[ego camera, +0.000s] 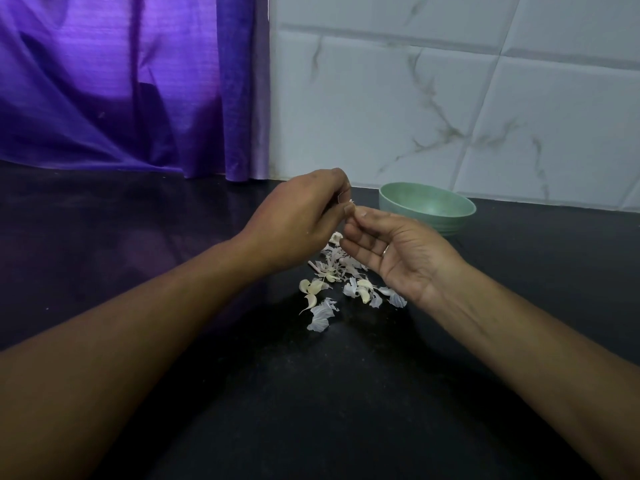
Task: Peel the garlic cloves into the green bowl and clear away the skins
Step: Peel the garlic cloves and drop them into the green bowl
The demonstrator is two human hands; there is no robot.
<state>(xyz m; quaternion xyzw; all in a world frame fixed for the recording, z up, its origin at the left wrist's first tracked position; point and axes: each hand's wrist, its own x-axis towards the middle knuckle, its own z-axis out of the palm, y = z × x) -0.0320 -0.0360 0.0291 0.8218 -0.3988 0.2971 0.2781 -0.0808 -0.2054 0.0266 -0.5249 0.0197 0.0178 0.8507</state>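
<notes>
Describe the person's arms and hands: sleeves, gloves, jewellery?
Bare left hand and right hand: no gloves, no sleeves in view up the arms, no watch or bracelet at either wrist. Only item worn: a thin ring on one of the right hand's fingers.

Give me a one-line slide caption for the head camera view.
Left hand and right hand pinch a garlic clove above loose skins and cloves on the dark counter, green bowl behind.
</notes>
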